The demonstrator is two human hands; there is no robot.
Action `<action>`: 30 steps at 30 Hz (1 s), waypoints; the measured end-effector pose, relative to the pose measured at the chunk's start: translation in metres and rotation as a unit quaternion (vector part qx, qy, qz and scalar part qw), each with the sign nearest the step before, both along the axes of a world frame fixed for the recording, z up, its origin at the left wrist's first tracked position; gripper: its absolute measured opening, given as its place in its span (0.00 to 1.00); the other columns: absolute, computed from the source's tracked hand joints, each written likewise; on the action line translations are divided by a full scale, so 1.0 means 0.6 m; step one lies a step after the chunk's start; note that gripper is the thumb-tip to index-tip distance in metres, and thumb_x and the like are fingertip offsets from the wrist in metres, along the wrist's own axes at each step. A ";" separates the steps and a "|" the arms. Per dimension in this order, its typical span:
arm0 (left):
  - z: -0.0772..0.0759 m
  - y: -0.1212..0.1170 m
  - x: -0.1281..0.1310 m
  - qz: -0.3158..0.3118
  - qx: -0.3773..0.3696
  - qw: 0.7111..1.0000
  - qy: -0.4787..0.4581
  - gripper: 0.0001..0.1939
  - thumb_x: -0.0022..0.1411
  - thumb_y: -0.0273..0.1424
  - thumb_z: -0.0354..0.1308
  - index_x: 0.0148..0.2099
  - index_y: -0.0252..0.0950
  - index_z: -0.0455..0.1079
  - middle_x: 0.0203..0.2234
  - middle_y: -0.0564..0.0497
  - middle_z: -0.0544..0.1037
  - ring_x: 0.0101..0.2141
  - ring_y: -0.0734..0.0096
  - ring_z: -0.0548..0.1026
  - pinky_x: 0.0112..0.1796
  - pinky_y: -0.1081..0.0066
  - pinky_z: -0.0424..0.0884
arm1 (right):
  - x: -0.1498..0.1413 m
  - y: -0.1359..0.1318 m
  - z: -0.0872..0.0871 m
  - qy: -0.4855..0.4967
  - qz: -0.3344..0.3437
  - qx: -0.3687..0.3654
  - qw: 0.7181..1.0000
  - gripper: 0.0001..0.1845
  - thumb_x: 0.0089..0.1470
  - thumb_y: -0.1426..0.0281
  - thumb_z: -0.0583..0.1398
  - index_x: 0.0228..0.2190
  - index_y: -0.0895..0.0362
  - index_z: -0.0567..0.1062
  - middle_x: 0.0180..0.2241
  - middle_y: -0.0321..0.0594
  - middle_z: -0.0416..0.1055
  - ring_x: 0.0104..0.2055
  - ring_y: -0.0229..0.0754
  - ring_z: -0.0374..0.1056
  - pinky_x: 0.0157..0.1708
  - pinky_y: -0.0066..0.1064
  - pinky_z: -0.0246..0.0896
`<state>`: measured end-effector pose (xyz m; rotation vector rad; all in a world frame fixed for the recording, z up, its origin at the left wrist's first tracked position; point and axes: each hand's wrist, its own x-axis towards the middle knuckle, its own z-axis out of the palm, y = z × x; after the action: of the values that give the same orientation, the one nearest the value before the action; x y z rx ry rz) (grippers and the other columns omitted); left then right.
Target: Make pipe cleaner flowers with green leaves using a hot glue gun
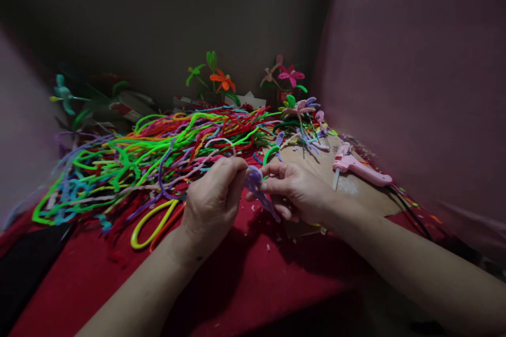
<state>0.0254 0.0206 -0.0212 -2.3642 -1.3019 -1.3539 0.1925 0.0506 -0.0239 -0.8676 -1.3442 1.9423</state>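
L hand [213, 197] and R hand [290, 189] both pinch the purple fuzzy piece [256, 184] btwn thumb and fingers, held up over the red cloth [245, 295] w/ its narrow end hanging down near the R fingers. Pile of multicolor fuzzy stems [166, 147] lies beyond and to the L, yellow-handled tool [152, 229] just beside L wrist; pink glue gun [361, 168] rests on the cardboard [356, 195] to the R, w/ made-up flowers [300, 108] nr the cardboard's far edge.
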 end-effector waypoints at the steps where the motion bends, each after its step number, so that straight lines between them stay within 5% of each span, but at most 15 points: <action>1: 0.000 0.000 0.000 -0.002 0.003 1.000 0.004 0.04 0.62 0.26 0.51 0.38 0.38 0.66 0.28 0.53 0.74 0.28 0.76 0.72 0.32 0.76 0.67 | 0.001 0.002 -0.001 0.017 0.016 -0.021 1.000 0.05 0.49 0.75 0.57 0.31 0.58 0.66 0.16 0.30 0.69 0.08 0.30 0.57 0.05 0.18 0.46; 5: 0.002 -0.002 0.003 0.001 0.012 1.000 0.025 0.04 0.62 0.26 0.50 0.38 0.39 0.65 0.28 0.53 0.74 0.29 0.75 0.72 0.32 0.75 0.67 | 0.004 0.006 -0.008 0.074 0.069 -0.080 0.992 0.06 0.49 0.77 0.56 0.30 0.59 0.62 0.24 0.39 0.74 0.17 0.38 0.71 0.12 0.22 0.62; 10: 0.003 -0.005 0.003 0.003 0.036 0.998 0.047 0.05 0.62 0.24 0.51 0.39 0.38 0.65 0.29 0.53 0.75 0.30 0.75 0.73 0.33 0.76 0.67 | 0.003 0.005 -0.014 0.081 0.050 -0.080 0.992 0.07 0.48 0.78 0.57 0.30 0.59 0.62 0.22 0.38 0.73 0.22 0.41 0.74 0.19 0.25 0.68; 16: 0.003 -0.011 0.010 0.003 -0.076 0.994 -0.075 0.10 0.59 0.26 0.55 0.44 0.39 0.64 0.30 0.54 0.74 0.29 0.75 0.74 0.32 0.75 0.69 | -0.002 -0.003 -0.003 0.047 -0.027 0.008 0.998 0.06 0.47 0.75 0.60 0.27 0.60 0.65 0.21 0.35 0.71 0.19 0.37 0.71 0.19 0.25 0.67; 19: 0.007 -0.011 0.015 -0.016 -0.149 0.971 -0.187 0.14 0.56 0.27 0.59 0.45 0.38 0.63 0.30 0.53 0.73 0.30 0.74 0.74 0.32 0.74 0.71 | -0.002 -0.009 0.000 0.013 -0.091 0.119 0.989 0.04 0.50 0.73 0.59 0.27 0.59 0.66 0.22 0.35 0.70 0.21 0.35 0.71 0.21 0.26 0.67; 21: 0.011 -0.011 0.016 -0.022 -0.172 0.957 -0.230 0.11 0.55 0.27 0.59 0.41 0.37 0.65 0.31 0.53 0.74 0.31 0.73 0.75 0.32 0.74 0.72 | 0.001 -0.013 -0.003 -0.027 -0.148 0.237 0.960 0.02 0.52 0.73 0.58 0.29 0.59 0.68 0.23 0.34 0.69 0.23 0.35 0.70 0.25 0.27 0.67; 25: 0.013 -0.017 0.016 -0.017 -0.169 0.956 -0.238 0.07 0.56 0.27 0.58 0.39 0.38 0.68 0.32 0.53 0.75 0.29 0.74 0.74 0.32 0.73 0.73 | 0.007 -0.016 -0.013 -0.081 -0.248 0.459 0.849 0.05 0.54 0.77 0.55 0.32 0.58 0.70 0.26 0.36 0.69 0.28 0.35 0.69 0.30 0.28 0.66; 30: 0.010 -0.031 0.015 -0.007 -0.103 0.979 -0.178 0.12 0.55 0.25 0.60 0.42 0.40 0.68 0.32 0.55 0.75 0.30 0.75 0.75 0.33 0.75 0.73 | 0.011 -0.017 -0.010 -0.103 -0.287 0.573 0.761 0.08 0.53 0.80 0.55 0.32 0.58 0.70 0.26 0.36 0.68 0.30 0.35 0.66 0.31 0.28 0.64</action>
<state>0.0345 0.0019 -0.0154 -2.3340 -1.5869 -1.7918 0.1993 0.0406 -0.0299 -0.6899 -1.7404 0.3407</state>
